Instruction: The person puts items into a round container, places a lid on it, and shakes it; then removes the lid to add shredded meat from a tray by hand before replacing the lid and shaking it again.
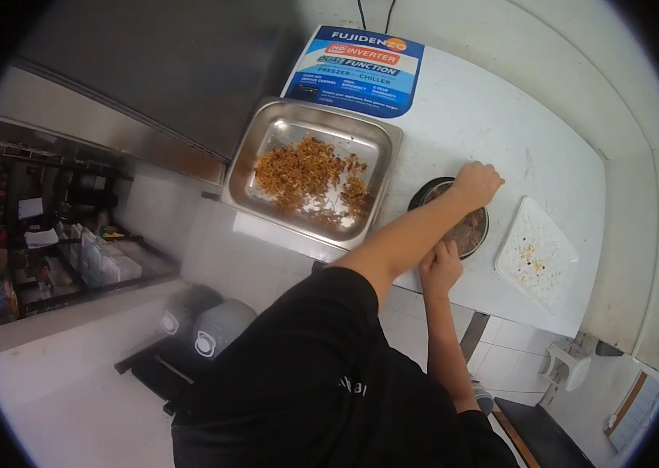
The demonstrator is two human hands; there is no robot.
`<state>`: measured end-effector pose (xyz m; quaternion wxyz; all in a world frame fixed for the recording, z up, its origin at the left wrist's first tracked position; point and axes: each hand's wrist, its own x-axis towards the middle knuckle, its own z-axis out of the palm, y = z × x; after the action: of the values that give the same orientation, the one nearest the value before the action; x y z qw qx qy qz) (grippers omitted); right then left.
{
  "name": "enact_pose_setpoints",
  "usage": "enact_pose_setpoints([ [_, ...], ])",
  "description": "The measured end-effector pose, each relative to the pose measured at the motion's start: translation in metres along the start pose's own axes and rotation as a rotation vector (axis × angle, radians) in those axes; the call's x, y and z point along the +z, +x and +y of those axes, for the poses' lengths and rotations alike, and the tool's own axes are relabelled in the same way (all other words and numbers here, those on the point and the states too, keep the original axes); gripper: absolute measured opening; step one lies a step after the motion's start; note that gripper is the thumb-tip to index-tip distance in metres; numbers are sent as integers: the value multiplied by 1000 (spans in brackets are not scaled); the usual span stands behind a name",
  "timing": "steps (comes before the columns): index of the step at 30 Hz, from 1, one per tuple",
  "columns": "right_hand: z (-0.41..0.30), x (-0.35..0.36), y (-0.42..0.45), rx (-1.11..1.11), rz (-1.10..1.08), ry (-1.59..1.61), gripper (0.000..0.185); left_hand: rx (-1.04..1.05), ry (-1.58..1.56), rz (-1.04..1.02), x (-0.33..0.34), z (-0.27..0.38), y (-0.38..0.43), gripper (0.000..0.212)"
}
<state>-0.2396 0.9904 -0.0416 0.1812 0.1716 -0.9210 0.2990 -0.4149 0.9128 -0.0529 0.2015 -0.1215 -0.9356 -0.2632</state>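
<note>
A round metal-rimmed bowl (473,231) with reddish-brown contents sits on the white table, with a dark round edge showing at its left side. My left hand (478,184) is curled over the bowl's far rim, its forearm crossing above the bowl; whether it holds anything is hidden. At the near rim, the fingers of my right hand (442,268) are bent against the bowl's edge and appear to grip it. To the left, a rectangular stainless steel pan (391,146) holds shredded brown food (300,172), spread unevenly over its bottom.
A white plastic tray or lid (511,245) with food crumbs lies right of the bowl. The white freezer top (481,105) bears a printed blue panel (359,70). Its curved edge and a wall bound the far side. A small white stool (566,365) stands on the floor at right.
</note>
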Motion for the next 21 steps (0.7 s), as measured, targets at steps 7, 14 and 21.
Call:
enact_pose_setpoints([
  [7,99,-21,51,39,24,-22,5,-299,97,-168,-90,12,-95,24],
  [14,83,36,175,-258,-219,57,4,106,18,-259,-65,53,-141,14],
  [21,106,-27,98,8,-53,-74,7,-32,68,31,-72,-11,-80,31],
])
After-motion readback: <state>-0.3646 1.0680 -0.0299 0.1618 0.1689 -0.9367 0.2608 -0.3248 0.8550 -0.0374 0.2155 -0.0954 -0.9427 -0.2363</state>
